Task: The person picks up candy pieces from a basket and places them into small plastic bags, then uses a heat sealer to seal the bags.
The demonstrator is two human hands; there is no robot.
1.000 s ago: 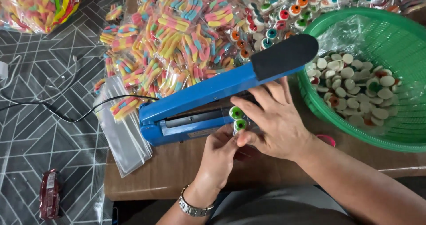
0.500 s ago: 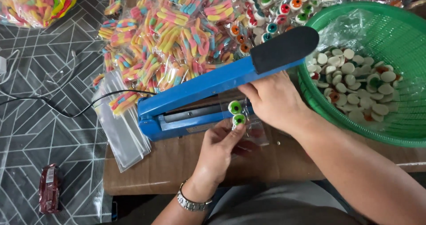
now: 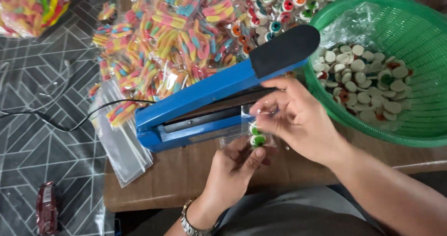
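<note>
Brown cardboard sheet [image 3: 186,171] covers the work surface, lying on a grey floor [image 3: 42,138] patterned with white lines. On the right sits one green mesh basket [image 3: 419,31], cut off by the right edge, holding a loose heap of round white candies [image 3: 368,82], too many to count, some showing coloured centres. Far and left lies a wide spread of small clear packets of striped gummy worms [image 3: 177,35] and, further right, packets of eye-shaped candies [image 3: 279,12]; these overlap and cannot be counted. One blue heat sealer [image 3: 205,105] lies slantwise across the middle, its arm raised, with a black pad [image 3: 284,49] at the far right end. One black cord [image 3: 60,119] runs left from it across the floor. A stack of empty clear bags [image 3: 121,143] lies just left of the sealer; the number is unclear. One dark red wrapped item [image 3: 46,208] lies on the floor at the near left, blurred.

Near the middle, the left hand [image 3: 233,171], wearing a metal wristwatch [image 3: 191,224] partly cut off, pinches the lower end of one small clear bag [image 3: 253,129] between thumb and fingers. Two green-centred candies [image 3: 256,136] sit inside it, just above the left thumb. The right hand [image 3: 298,119] grips the bag's top edge, fingertips pressed together on the plastic, just beside the sealer's bar. The bag's outline is hard to see.
</note>
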